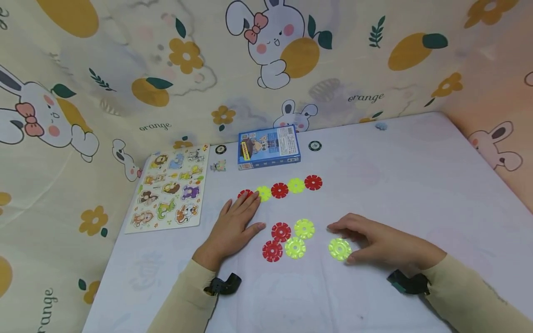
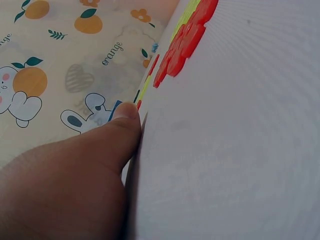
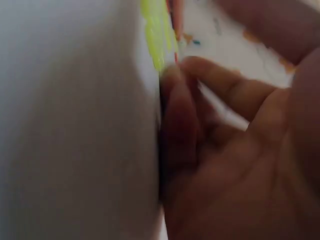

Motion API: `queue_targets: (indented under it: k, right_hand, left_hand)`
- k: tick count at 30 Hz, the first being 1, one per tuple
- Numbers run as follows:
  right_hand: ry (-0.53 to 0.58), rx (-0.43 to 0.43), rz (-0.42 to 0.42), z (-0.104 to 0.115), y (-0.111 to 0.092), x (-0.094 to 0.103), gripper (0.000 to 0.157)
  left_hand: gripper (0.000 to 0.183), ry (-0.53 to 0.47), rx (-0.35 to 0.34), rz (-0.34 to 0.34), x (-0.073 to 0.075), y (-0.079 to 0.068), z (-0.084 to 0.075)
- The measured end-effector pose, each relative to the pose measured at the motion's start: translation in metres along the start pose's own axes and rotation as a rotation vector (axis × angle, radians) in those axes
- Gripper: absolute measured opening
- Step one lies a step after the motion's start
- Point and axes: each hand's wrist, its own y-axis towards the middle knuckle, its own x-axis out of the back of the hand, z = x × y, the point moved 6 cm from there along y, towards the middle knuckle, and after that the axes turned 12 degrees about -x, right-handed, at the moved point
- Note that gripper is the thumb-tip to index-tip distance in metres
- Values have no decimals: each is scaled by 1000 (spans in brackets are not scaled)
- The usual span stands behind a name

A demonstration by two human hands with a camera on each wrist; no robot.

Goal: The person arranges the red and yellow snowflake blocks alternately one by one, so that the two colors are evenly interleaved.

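On a clock centred on the four-disc cluster (image 1: 285,234), twelve pointing straight ahead, the animal puzzle board (image 1: 160,194) lies at ten o'clock. At nine, the left hand (image 1: 231,231) rests with fingers stretched out, gripping nothing, its fingertips partly hiding the red disc (image 1: 244,191) at the left end of a row; how hard they press I cannot tell. That five-disc row (image 1: 280,190), alternating red and yellow, runs across twelve o'clock, with the blue box (image 1: 268,149) beyond it. The lone yellow disc (image 1: 339,249) lies flat at three o'clock, within the spread of the right hand (image 1: 381,244), whose fingers and thumb stand apart around it; no firm hold shows, though whether the thumb touches the rim I cannot tell. The disc looks like thin plastic: probably light, fairly stiff, slick on its face and apt to slide. It would best be pinched by opposite edges, fingertips at the rim notches.
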Motion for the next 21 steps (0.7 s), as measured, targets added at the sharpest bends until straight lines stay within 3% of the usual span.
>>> queue_targets:
  k: [5, 11, 21]
  right_hand:
    - [-132, 28, -80, 8, 2, -4, 38]
    - [-20, -54, -122, 4, 10, -1, 26]
    - [195, -148, -472, -23, 46, 55, 29]
  left_hand:
    - [74, -5, 6, 11, -1, 0, 0]
    - [74, -2, 12, 11, 0, 0, -1]
    - [74, -12, 17, 26, 1, 1, -1]
